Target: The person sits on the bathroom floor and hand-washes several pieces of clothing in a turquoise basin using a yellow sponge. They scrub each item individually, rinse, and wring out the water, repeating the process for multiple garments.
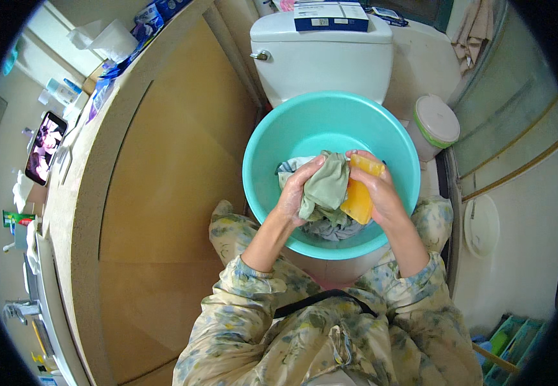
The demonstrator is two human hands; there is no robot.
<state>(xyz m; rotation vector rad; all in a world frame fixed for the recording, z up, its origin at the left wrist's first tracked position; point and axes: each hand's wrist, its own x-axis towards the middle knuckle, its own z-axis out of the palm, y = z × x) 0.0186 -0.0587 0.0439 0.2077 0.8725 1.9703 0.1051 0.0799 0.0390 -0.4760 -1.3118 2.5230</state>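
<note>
A green cloth point(326, 182) is bunched in my left hand point(294, 195), its lower folds hanging into a turquoise plastic basin point(288, 125). My right hand point(378, 186) grips a yellow bar of laundry soap point(357, 200), close against the right side of the cloth. Parts of the soap are hidden behind my right thumb and fingers. Beneath both hands, a grey cloth point(334, 228) lies in the basin. A white cloth with dark stripes point(296, 165) shows at the basin's left, partly covered by my left hand.
Behind the basin stands a toilet tank point(322, 58) with a box point(331, 15) on its lid. A lidded white bucket point(434, 123) is at the right. Along the left runs a counter point(74, 178) over brown cabinet doors point(177, 159), with a lit phone point(46, 148) leaning on it.
</note>
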